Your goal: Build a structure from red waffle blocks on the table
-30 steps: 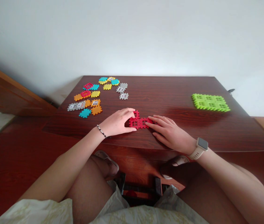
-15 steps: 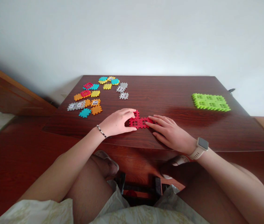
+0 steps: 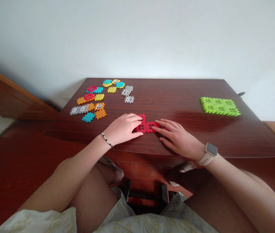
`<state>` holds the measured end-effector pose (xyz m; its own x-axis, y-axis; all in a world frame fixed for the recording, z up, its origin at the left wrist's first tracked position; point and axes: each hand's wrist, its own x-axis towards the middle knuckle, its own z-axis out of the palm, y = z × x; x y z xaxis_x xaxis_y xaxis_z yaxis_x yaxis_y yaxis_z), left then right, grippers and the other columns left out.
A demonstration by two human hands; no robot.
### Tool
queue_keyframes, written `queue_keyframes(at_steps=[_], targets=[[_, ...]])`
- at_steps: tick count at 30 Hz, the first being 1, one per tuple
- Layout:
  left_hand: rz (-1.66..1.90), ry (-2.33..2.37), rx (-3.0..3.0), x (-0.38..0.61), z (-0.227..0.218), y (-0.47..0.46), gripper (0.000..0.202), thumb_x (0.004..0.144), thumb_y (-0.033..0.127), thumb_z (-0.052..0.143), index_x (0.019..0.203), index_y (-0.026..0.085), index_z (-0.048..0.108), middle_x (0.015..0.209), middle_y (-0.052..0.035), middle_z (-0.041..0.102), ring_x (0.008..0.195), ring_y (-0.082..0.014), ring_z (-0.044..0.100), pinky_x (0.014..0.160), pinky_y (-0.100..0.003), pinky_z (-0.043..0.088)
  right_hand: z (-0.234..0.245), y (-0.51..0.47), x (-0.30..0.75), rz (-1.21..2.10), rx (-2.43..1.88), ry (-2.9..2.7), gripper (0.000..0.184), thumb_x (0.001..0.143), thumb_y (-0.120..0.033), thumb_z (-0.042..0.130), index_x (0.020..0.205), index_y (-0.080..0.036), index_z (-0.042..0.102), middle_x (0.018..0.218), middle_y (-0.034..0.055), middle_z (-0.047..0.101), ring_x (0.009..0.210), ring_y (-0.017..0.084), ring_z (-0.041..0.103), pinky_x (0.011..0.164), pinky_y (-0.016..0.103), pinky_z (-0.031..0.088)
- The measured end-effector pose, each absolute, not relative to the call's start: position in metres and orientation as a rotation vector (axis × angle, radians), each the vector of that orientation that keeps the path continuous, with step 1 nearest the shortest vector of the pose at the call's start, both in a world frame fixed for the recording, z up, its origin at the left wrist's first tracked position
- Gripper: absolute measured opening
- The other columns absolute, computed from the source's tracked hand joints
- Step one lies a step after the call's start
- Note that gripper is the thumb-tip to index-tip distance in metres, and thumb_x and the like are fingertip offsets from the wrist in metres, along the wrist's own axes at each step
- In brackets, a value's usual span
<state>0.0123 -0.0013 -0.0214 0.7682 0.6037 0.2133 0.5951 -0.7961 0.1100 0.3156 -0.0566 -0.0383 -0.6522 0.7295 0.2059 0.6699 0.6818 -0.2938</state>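
Several red plastic interlocking tiles (image 3: 150, 127) with window cut-outs and toothed edges lie flat near the table's front edge. They sit in a row, with one more behind the left one. My left hand (image 3: 126, 127) curls around the left end, thumb at the front edge and fingers over the rear tile. From the other side my right hand (image 3: 175, 136) grips the right end, its index and middle fingertips on top of the tiles. Its thumb is lower, beside the row on the table. Both hands partly cover the tiles, so their full extent is hidden.
Loose orange tiles (image 3: 100, 113), blue tiles (image 3: 88, 117), yellow tiles (image 3: 111, 89) and grey tiles (image 3: 129, 99) lie scattered at the left of the brown table (image 3: 166, 94). At the right is a green panel of joined window tiles (image 3: 220, 106). A wall stands behind.
My left hand has shifted slightly right, its fingers now further over the rear red tile. The red tiles have slid a little to the right. My right hand is nearly still.
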Motion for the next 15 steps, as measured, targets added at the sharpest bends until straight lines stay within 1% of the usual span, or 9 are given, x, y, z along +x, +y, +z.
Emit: queue_keyframes(at_steps=[2,5,9,12,15], targets=[[0.375,0.99,2.921,0.0129,-0.0213,-0.0023,0.032,0.103,0.04,0.075,0.126,0.019,0.079,0.137,-0.0135,0.076,0.127,-0.0328,0.069,0.111,-0.048,0.057,-0.0386,-0.0567,0.3154,0.281,-1.105,-2.586,0.053,0.113,-0.03,0.049,0.166,-0.031,0.052,0.17,0.0132,0.053,0.157,0.036,0.047,0.126,0.065,0.044],[0.361,0.988,2.939,0.0139,-0.0208,-0.0035,0.032,0.103,0.04,0.074,0.126,0.018,0.079,0.136,-0.0139,0.077,0.126,-0.033,0.07,0.11,-0.048,0.057,-0.0389,-0.0568,0.3151,0.276,-1.105,-2.589,0.052,0.114,-0.03,0.048,0.165,-0.03,0.054,0.17,0.013,0.053,0.158,0.036,0.047,0.127,0.064,0.044],[0.336,0.989,2.97,0.0144,-0.0202,-0.004,0.034,0.103,0.04,0.076,0.126,0.015,0.079,0.138,-0.0151,0.076,0.126,-0.0335,0.07,0.111,-0.048,0.058,-0.0395,-0.0568,0.3149,0.265,-1.115,-2.59,0.051,0.113,-0.029,0.048,0.164,-0.028,0.055,0.169,0.0133,0.053,0.158,0.035,0.047,0.128,0.062,0.043],[0.317,0.994,2.979,0.0147,-0.0193,-0.0042,0.035,0.103,0.039,0.076,0.127,0.014,0.079,0.139,-0.0154,0.076,0.127,-0.0332,0.07,0.111,-0.047,0.058,-0.0404,-0.0564,0.3152,0.262,-1.11,-2.589,0.051,0.113,-0.029,0.05,0.164,-0.028,0.055,0.169,0.0132,0.053,0.157,0.035,0.047,0.127,0.062,0.044],[0.277,1.011,2.979,0.0156,-0.018,-0.0051,0.035,0.105,0.037,0.074,0.13,0.012,0.078,0.14,-0.0155,0.075,0.129,-0.0326,0.07,0.113,-0.047,0.057,-0.0411,-0.056,0.3154,0.256,-1.1,-2.594,0.051,0.113,-0.028,0.05,0.164,-0.026,0.056,0.169,0.0144,0.054,0.157,0.036,0.047,0.127,0.063,0.044]])
